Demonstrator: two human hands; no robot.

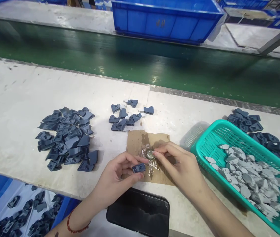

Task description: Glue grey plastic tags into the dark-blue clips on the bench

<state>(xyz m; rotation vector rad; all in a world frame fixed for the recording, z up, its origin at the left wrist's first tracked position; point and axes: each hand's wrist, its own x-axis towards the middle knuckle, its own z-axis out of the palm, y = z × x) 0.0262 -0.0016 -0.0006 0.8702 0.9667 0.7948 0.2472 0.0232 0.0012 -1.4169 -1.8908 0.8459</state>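
Observation:
Between the thumb and fingers of my left hand (120, 174) is a small dark blue-grey plastic part (139, 168), its recessed side showing. My right hand (179, 161) has thumb and index fingertip pinched at the edge of a small round glossy greenish piece (150, 154); whether it is lifted or resting cannot be made out. Both hands are over a brown cardboard sheet (133, 141), which is wet and shiny in its middle. A black phone (140, 212) lies just below the hands.
Dark plastic parts lie in a big heap (68, 138) at left and a smaller group (127, 118) behind the cardboard. A green basket (216, 177) with grey-white pieces stands at right. Beyond runs a green conveyor belt (80, 54), with a blue crate (166, 23) behind.

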